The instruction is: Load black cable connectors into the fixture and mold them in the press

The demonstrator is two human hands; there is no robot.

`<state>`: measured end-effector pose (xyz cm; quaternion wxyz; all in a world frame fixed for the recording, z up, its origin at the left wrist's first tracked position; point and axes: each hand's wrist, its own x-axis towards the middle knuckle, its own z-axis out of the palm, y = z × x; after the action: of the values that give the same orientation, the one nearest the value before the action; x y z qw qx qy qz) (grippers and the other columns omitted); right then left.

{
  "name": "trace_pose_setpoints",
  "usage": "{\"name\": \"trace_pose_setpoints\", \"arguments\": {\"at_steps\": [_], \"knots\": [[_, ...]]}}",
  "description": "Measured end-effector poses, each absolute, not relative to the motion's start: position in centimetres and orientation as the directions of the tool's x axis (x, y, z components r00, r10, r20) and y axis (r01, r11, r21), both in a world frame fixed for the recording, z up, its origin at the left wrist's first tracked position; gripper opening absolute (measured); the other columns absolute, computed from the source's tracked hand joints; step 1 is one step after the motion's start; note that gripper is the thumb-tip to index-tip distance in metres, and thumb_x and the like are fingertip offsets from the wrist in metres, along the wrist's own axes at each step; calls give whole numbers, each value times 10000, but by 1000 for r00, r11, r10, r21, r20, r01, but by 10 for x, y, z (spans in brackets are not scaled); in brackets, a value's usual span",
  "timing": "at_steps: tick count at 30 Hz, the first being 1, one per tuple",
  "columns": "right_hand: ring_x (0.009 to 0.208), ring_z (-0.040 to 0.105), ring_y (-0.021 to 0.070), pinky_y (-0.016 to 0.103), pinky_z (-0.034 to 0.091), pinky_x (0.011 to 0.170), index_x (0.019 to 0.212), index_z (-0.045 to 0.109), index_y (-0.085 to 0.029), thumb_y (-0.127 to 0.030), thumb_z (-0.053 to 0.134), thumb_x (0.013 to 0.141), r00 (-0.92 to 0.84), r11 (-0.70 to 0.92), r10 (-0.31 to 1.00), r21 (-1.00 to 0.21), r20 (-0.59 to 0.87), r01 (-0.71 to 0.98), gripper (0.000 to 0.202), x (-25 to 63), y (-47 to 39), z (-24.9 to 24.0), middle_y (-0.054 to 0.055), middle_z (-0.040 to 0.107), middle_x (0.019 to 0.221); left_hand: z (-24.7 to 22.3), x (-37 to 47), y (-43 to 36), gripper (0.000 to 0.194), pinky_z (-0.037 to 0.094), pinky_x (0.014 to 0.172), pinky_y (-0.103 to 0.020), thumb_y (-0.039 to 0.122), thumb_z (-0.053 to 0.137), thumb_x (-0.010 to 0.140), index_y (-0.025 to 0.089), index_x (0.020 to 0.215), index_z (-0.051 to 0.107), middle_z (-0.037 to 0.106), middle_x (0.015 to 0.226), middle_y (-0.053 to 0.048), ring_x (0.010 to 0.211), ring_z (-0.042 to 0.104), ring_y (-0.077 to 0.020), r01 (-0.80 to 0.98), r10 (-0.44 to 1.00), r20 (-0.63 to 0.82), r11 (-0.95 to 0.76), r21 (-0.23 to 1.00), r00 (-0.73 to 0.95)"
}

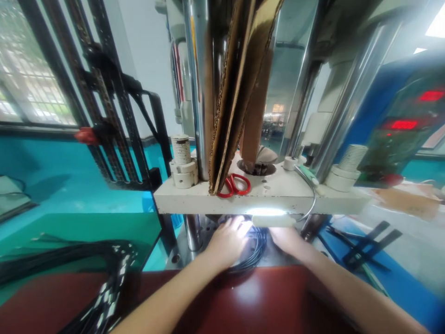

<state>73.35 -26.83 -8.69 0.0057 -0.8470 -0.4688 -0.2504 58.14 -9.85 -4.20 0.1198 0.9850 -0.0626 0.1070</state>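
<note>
A coil of thin black cable [257, 250] lies under the machine's cream-coloured plate, on the metal bed [182, 253]. My left hand [229, 241] is on the coil's left side, its fingers bent and pressed over the strands; the fingertips are washed out by bright light. To the right of the coil, my right hand [285, 237] reaches beneath the plate's front edge. Its fingers are hidden behind the lit lamp [273, 221], so what they touch does not show.
Red-handled scissors [238, 185] and upright cardboard [231, 102] rest on the cream plate [208, 204]. Chrome columns [199, 93] flank it. Bundled black cables [114, 260] lie at left on a green surface [86, 227]. Black strips [371, 246] lie on a blue surface [413, 283] at right.
</note>
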Motion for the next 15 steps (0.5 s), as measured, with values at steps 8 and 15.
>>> {"name": "trace_pose_setpoints", "arguments": {"at_steps": [8, 15], "knots": [[909, 577, 225, 318, 420, 813, 875, 662, -139, -19, 387, 774, 448, -564, 799, 243, 401, 789, 317, 736, -270, -92, 113, 662, 929, -67, 619, -85, 329, 364, 947, -355, 160, 314, 843, 168, 1090, 531, 516, 1166, -94, 1097, 444, -213, -223, -200, 244, -972, 74, 949], [837, 605, 226, 327, 439, 809, 793, 675, -139, -67, 425, 769, 476, -564, 797, 177, 371, 806, 262, 742, -274, -90, 113, 679, 862, -79, 609, -68, 413, 253, 1047, -379, 96, 315, 823, 171, 1209, 441, 413, 1315, -91, 1248, 312, -194, -265, -240, 247, -962, 71, 939]]}}
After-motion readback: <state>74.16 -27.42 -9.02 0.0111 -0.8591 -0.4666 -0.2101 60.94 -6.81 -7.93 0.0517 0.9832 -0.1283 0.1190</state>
